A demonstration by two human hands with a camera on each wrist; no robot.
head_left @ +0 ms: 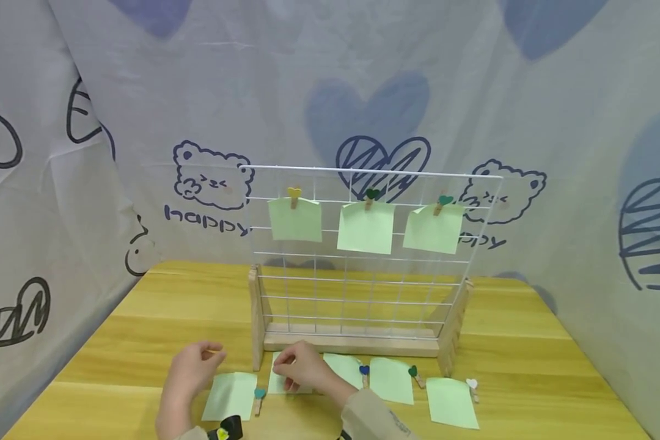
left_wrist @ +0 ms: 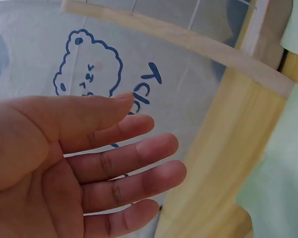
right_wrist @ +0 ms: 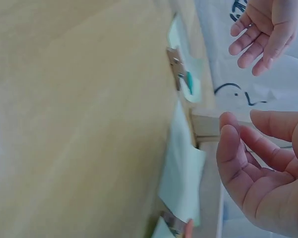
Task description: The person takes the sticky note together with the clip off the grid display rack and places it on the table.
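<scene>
My left hand (head_left: pixel 189 374) hovers near the leftmost green paper note (head_left: pixel 230 398), its fingers spread and relaxed with nothing in them, as the left wrist view shows. Over the second note (head_left: pixel 277 380) is my right hand (head_left: pixel 306 368), partly covering that sheet. Its fingers bend loosely, and in the right wrist view a gap separates thumb from fingers with nothing held. A wooden clothespin with a teal heart (head_left: pixel 259 400) lies between these two notes. On the white wire grid (head_left: pixel 357 260) hang three green notes, held by clothespins with yellow (head_left: pixel 294 194), dark green (head_left: pixel 371 197) and teal (head_left: pixel 444 201) hearts.
Wooden feet and a crossbar (head_left: pixel 352 343) support the grid on the wood-grain table (head_left: pixel 198 305). To the right lie more notes (head_left: pixel 390 382), beside clothespins with blue (head_left: pixel 365 371), dark green (head_left: pixel 414 372) and white (head_left: pixel 472 385) hearts. A printed curtain (head_left: pixel 286 79) hangs behind.
</scene>
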